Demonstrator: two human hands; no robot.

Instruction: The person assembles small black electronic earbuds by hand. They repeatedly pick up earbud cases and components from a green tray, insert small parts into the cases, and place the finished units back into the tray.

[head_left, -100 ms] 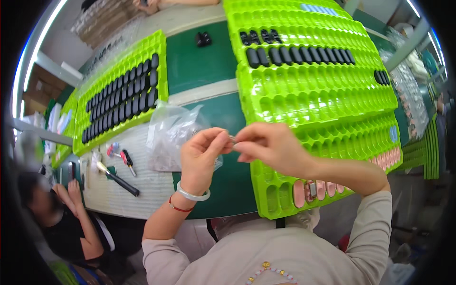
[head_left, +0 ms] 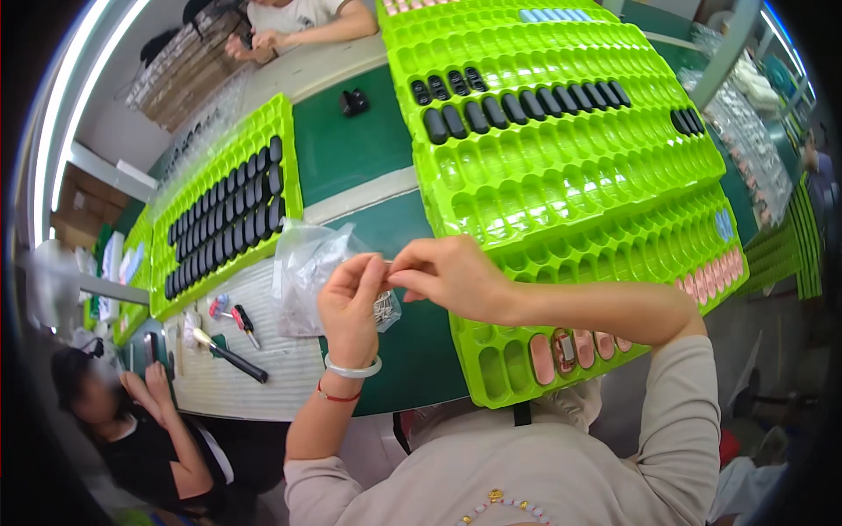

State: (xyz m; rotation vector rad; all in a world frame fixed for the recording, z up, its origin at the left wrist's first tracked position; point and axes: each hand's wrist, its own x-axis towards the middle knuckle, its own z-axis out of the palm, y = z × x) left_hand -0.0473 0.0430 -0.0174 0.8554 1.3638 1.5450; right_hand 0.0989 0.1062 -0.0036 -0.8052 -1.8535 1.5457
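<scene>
Hands (head_left: pixel 465 282), two, fingers (head_left: pixel 369 280) pinching one tiny part (head_left: pixel 388 263), apparently metal, one clear bag (head_left: pixel 301 267) beside, one white bangle (head_left: pixel 353 370)

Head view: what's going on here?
The left hand and right hand meet, fingertips pinching what looks like a tiny piece, too small to make out. Beside the left hand is a clear plastic bag, with small metal parts at its right side. To the right, a green tray has pink pieces in its near row; that row's two leftmost pockets are unfilled. Another person is at lower left.
</scene>
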